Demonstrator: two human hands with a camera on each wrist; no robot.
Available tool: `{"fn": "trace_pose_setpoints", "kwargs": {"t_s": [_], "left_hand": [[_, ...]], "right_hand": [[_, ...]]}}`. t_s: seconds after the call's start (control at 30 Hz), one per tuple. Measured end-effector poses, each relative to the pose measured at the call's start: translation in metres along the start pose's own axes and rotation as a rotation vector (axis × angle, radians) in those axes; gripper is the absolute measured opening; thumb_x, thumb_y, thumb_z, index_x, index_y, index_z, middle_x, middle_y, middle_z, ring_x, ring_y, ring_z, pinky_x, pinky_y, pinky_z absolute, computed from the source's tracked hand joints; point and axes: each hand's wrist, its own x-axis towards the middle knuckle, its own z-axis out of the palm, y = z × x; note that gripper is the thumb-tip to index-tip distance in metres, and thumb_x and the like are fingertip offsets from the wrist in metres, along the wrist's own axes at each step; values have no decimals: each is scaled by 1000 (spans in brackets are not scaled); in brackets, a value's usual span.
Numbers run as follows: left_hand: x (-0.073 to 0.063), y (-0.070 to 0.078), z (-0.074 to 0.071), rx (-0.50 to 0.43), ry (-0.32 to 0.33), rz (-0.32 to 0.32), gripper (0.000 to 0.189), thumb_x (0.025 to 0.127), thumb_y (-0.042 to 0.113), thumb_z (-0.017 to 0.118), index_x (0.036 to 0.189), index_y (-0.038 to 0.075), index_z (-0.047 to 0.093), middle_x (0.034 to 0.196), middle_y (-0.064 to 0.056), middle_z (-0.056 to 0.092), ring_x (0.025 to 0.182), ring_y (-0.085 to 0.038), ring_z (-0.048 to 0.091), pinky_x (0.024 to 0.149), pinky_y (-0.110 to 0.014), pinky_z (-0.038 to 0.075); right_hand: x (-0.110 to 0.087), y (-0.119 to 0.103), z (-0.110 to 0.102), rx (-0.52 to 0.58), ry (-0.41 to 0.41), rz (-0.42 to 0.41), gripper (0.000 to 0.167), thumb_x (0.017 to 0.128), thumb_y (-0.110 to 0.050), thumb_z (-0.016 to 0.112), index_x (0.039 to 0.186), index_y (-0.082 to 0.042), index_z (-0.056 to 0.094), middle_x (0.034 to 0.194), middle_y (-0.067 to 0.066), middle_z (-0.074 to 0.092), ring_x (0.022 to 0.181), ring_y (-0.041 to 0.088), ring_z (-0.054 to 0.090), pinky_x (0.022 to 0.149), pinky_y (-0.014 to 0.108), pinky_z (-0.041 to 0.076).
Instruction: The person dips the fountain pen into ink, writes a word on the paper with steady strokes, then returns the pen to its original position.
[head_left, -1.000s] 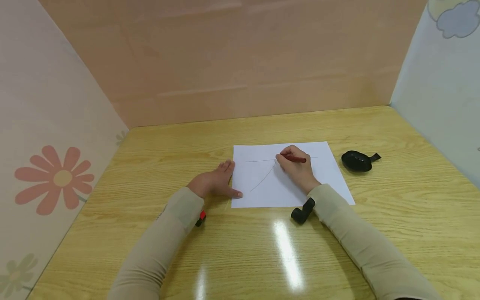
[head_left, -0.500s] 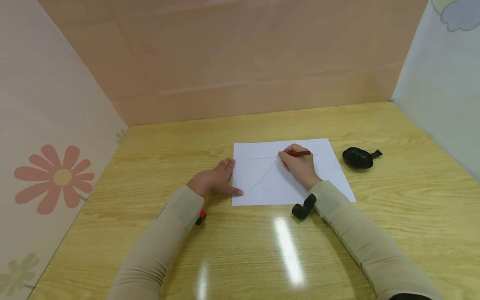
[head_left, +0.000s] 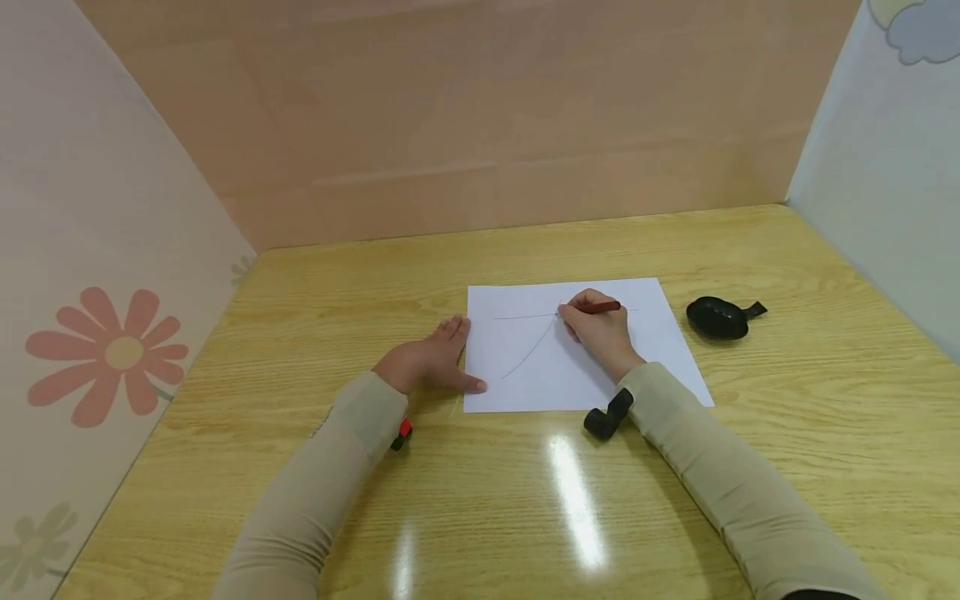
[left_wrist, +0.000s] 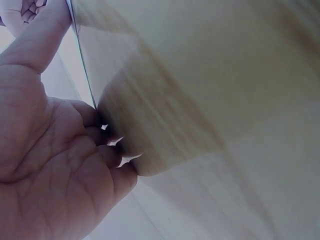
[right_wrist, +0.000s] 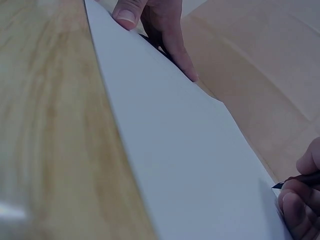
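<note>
A white sheet of paper (head_left: 525, 392) lies on the table, bearing a thin horizontal line and a slanted line that meets it near the middle. My right hand (head_left: 600, 332) pinches a dark red pen (head_left: 602, 307) close to its tip, by that meeting point. In the right wrist view the pen's dark tip (right_wrist: 278, 185) is at the paper, just ahead of the fingers. Along the sheet's left edge rests my left hand (head_left: 435, 360), thumb over the paper and fingers extended at the border. In the left wrist view its palm (left_wrist: 55, 160) faces the camera.
A glossy black oval object (head_left: 716, 318) with a short tab lies right of the paper. A black camera piece (head_left: 607, 417) sticks out from the right cuff, and a red and black piece (head_left: 402, 433) from the left. Walls border the wooden table (head_left: 480, 508).
The head view has shifted slightly. The pen has turned a little and moved slightly right with my right hand. A short stroke now shows above the horizontal line. My left hand stays put.
</note>
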Motion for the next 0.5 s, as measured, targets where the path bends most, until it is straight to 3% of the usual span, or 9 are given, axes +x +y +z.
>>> {"fn": "trace_pose_setpoints", "kwargs": {"t_s": [0.5], "left_hand": [[0,0,1,4,1,-3,109,81,52,64,148,8,-9,155,-7,-15,142,-24,-12,115,-41,5]], "right_hand": [[0,0,0,-12,6,-18,18,83,-25,64,79,-8,59,55,-3,54,53,11,50,53,20,40]]}}
